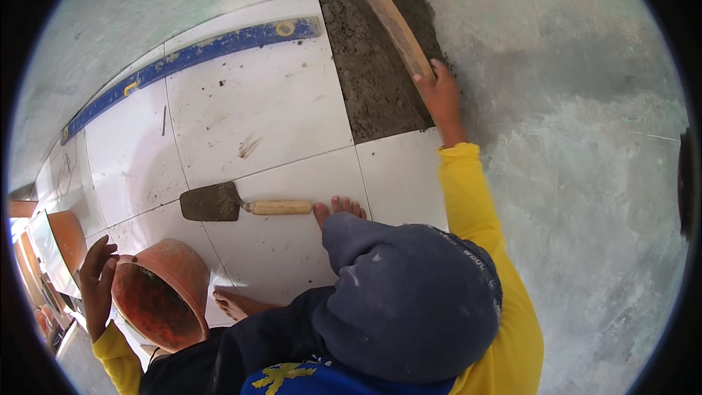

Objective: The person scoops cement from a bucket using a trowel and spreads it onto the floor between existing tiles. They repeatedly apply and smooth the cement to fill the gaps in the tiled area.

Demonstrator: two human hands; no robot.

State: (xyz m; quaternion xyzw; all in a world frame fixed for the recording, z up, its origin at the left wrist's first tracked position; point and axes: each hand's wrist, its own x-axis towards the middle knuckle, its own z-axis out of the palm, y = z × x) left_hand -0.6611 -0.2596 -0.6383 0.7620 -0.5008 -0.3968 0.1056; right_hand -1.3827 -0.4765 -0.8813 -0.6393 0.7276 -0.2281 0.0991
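My right hand point(440, 96) is closed on the near end of a wooden batten point(397, 25). The batten slants across a bed of dark wet mortar point(365, 80) in a gap in the white floor tiles point(256, 106). On the left, my left hand point(97, 285) is raised beside the rim of a tilted orange bucket point(186, 274), its fingers bent but apart, with nothing seen in them. Grey residue marks the bucket's inside. A trowel point(212, 202) with a wooden handle lies on the tiles between the hands, its blade coated in mortar.
A long blue spirit level point(194, 57) rests on the tiles along the far wall. A thin dark stick point(164, 121) and mortar crumbs lie nearby. Bare feet point(342, 207) stand close to the trowel handle. A grey-green wall point(570, 175) rises on the right.
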